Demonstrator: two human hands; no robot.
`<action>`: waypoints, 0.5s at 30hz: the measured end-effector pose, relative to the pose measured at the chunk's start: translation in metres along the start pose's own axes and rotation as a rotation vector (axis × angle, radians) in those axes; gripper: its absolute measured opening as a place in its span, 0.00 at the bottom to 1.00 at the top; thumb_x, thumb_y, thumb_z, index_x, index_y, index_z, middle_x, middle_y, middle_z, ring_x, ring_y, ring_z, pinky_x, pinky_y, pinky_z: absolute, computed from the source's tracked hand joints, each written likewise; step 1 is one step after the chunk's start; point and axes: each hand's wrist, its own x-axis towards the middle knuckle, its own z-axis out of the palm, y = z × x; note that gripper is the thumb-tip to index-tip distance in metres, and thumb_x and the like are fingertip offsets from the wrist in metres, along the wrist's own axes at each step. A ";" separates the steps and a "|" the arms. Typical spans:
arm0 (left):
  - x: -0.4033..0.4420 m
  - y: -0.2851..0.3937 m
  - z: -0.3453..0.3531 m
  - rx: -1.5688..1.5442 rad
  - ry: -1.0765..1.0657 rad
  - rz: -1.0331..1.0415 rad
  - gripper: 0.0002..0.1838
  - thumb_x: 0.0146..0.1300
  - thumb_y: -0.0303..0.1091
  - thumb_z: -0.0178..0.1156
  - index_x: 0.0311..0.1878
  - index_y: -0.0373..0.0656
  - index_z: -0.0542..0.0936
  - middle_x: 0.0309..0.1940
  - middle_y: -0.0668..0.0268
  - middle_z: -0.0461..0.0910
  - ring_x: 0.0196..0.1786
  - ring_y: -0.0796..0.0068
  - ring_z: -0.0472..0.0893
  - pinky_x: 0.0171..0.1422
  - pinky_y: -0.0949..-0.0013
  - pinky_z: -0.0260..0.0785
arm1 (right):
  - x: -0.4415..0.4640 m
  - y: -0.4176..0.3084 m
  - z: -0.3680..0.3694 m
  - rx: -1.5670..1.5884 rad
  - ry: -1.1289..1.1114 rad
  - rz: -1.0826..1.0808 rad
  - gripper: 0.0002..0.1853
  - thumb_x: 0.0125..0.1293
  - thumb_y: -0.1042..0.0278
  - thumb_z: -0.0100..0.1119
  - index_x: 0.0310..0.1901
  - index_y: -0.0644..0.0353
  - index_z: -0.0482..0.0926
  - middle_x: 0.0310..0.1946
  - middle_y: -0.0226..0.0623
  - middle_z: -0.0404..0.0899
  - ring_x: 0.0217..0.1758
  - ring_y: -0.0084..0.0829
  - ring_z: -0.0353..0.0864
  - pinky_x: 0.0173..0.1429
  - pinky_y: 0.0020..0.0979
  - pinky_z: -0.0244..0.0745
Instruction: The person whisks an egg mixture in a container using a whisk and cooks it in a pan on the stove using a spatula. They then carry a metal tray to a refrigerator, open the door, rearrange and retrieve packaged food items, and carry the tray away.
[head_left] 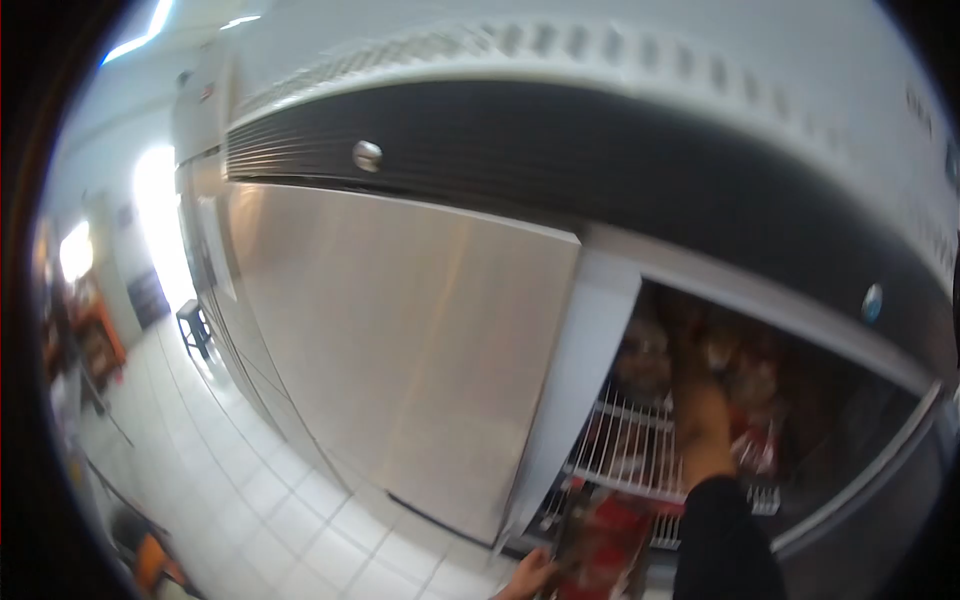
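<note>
My left hand (530, 575) is at the bottom edge of the view, its fingers closed at the side of a red package with clear, shiny parts (610, 535). The contents of that package are blurred. My right arm, in a black sleeve, reaches into the open refrigerator compartment. Deep in shadow, my right hand (688, 345) is among bagged goods (735, 360) on the upper wire shelf (630, 445); its fingers are too dark and smeared to make out. Another wrapped bundle (645, 355) lies just left of it.
A closed steel door (410, 330) stands left of the opening, under a dark panel with a round lock (368, 156). The open door's edge (860, 480) is at the right. On the tiled floor (270, 490), a dark stool (194, 328) stands farther back.
</note>
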 end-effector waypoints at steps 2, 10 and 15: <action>-0.026 0.083 -0.006 -0.484 -0.027 -0.102 0.09 0.63 0.24 0.59 0.45 0.41 0.71 0.32 0.71 0.77 0.34 0.83 0.76 0.39 0.75 0.71 | 0.008 0.001 -0.009 -0.001 0.054 0.013 0.23 0.69 0.49 0.52 0.52 0.63 0.80 0.51 0.51 0.81 0.55 0.50 0.80 0.60 0.46 0.73; 0.019 0.089 0.011 -0.438 -0.084 -0.099 0.08 0.63 0.22 0.56 0.41 0.42 0.69 0.29 0.70 0.74 0.30 0.81 0.75 0.35 0.75 0.71 | 0.036 0.091 -0.032 -0.092 0.247 0.275 0.24 0.69 0.49 0.52 0.52 0.63 0.80 0.51 0.51 0.81 0.55 0.51 0.80 0.60 0.47 0.73; 0.023 0.095 0.011 -0.481 -0.112 -0.187 0.06 0.63 0.23 0.54 0.41 0.43 0.69 0.27 0.68 0.74 0.24 0.77 0.75 0.22 0.69 0.73 | -0.054 0.101 -0.142 0.371 0.423 0.226 0.16 0.72 0.59 0.54 0.45 0.65 0.84 0.40 0.48 0.85 0.47 0.31 0.83 0.54 0.32 0.75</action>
